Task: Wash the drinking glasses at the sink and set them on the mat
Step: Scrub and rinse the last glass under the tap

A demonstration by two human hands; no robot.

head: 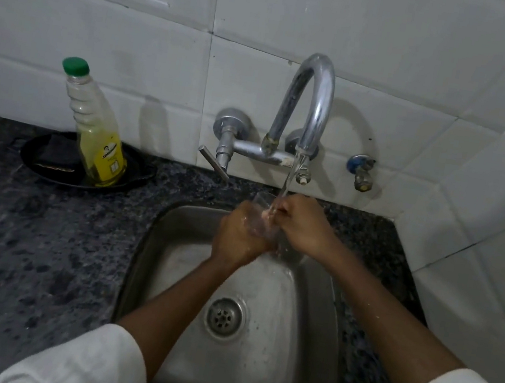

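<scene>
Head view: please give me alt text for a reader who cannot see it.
Two hands hold a clear drinking glass under the running tap above a steel sink: the left hand grips it, the right hand rubs its rim. A yellow soap bottle stands on a black dish to the left.

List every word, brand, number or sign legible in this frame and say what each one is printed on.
"SEVEN...": partial dark lettering running up the yellow label of the clear plastic bottle with a green cap, which stands in a black dish; the rest of the word is too blurred to read.
Small box-like marks lower on the same label: too small to read.
Curved steel tap, steel sink, clear drinking glass and white wall tiles: no text visible.
</scene>
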